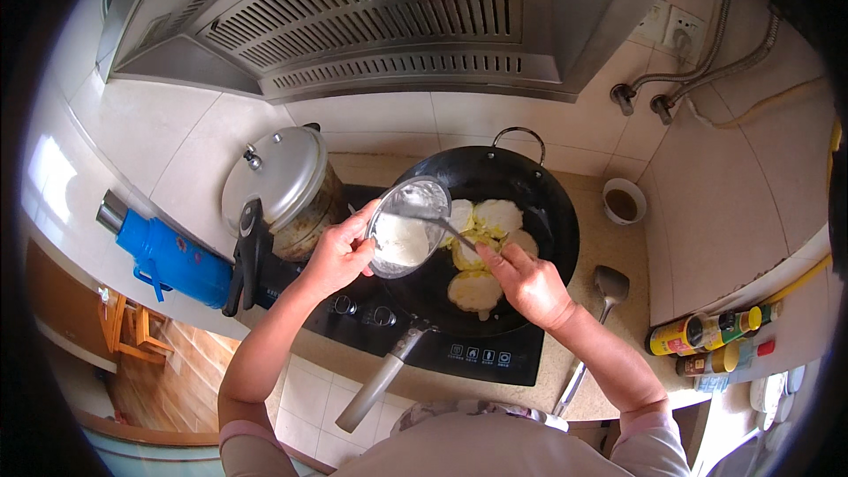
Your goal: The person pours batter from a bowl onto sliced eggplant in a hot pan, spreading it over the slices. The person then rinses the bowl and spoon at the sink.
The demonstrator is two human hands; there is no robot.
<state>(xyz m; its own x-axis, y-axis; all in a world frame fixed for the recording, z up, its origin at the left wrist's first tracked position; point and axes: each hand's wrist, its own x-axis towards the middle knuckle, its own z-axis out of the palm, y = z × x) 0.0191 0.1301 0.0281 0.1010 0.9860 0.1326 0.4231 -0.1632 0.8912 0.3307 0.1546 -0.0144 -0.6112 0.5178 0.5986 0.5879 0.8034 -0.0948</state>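
My left hand [340, 252] grips the rim of a metal bowl [409, 226], tilted over the left part of a black wok [560, 212]. White batter [401, 240] lies in the bowl. In my right hand [527, 278] is the handle of a metal utensil [457, 236], whose far end reaches into the bowl; its head is hard to make out. Several pale, yellow-edged pancakes [474, 291] lie in the wok below my hands, some touching one another. The wok stands on a black cooktop [490, 361], its long handle [377, 384] pointing towards me.
A pressure cooker [278, 179] stands left of the wok, beside a blue thermos flask [172, 258]. Right of the wok are a white bowl of brown liquid [624, 201] and a metal spatula [611, 285]. Seasoning bottles [702, 334] stand far right. A range hood [397, 20] hangs above.
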